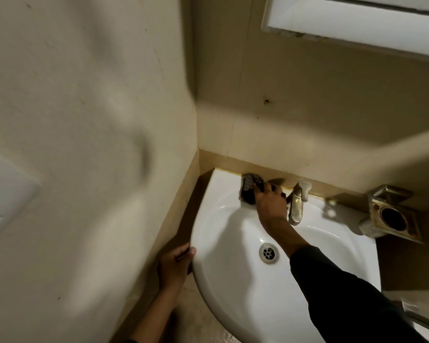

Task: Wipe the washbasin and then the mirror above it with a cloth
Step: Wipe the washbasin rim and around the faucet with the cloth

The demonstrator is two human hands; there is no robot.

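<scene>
The right hand point(270, 204) reaches over the washbasin point(233, 280), fingers holding a dark cloth point(249, 190) at 11 o'clock. The left hand point(175, 266) grips its rim at 9 o'clock.

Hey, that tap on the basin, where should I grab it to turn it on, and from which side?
Probably the pale lever topping the tap, from the front right: it stands clear above the spout, the wall is close behind, and the right hand holding the cloth crowds its left.

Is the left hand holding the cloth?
No, the right hand holds the cloth on the basin back rim, while the left hand grips the basin's left edge.
</scene>
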